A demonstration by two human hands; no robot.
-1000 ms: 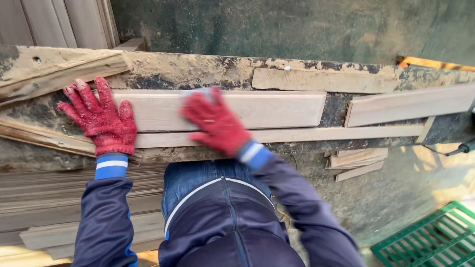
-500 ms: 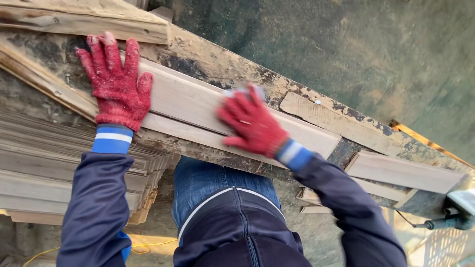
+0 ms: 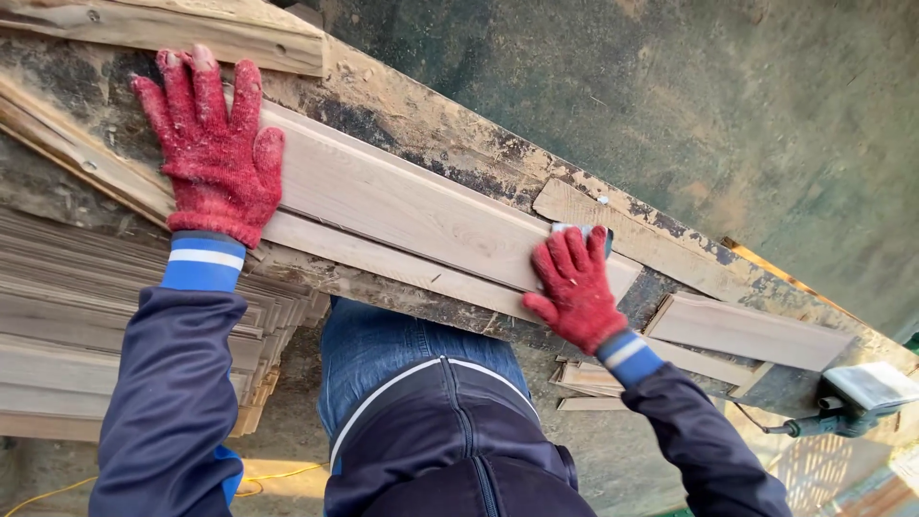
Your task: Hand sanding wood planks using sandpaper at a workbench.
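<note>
**A:** Head view: left hand (image 3: pixel 215 153) in a red knit glove lies flat, fingers spread, pressing the left end of a long pale wooden board (image 3: pixel 412 206) on the rough grey workbench (image 3: pixel 450 129). Nothing clamped.

**B:** Right hand?

**A:** Right hand (image 3: pixel 574 287), same red glove, sits at the board's right end near the bench's front edge. Fingers together, curled over a small grey-white block (image 3: pixel 565 230); most of the block is hidden, can't tell what it is.

**B:** Board position?

**A:** Runs lengthwise along the bench, on top of a narrower pale strip (image 3: pixel 383 258) showing at its front edge. Weathered plank (image 3: pixel 622 225) just behind the right hand. Shorter pale board (image 3: pixel 747 330) further right, apart.

**B:** Anything else?

**A:** Stack of thin wooden slats (image 3: pixel 57 316) under the bench's left end. Grey power sander (image 3: pixel 862 393) at the far right end.
</note>
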